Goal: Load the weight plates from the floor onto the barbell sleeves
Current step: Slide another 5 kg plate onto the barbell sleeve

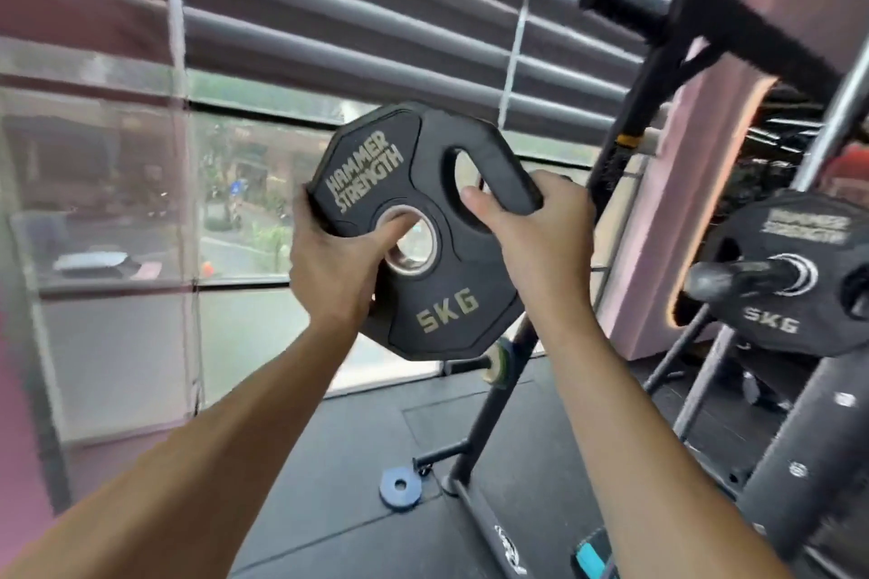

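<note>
I hold a black 5 kg weight plate (423, 277) marked HAMMER STRENGTH up at chest height, tilted, in front of the window. My left hand (336, 263) grips its left edge with the thumb in the centre hole. My right hand (526, 221) grips the rim through the handle cutout. At the right, the barbell sleeve (733, 278) points toward me, and a second black 5 kg plate (780, 296) sits on it. The held plate is left of the sleeve's end, apart from it.
A black rack upright (541, 324) slants from the floor behind the held plate. A small blue plate (399, 487) lies on the black rubber floor by the rack's foot. A glass window wall (117, 202) with blinds fills the left and back. A pink pillar (658, 221) stands right.
</note>
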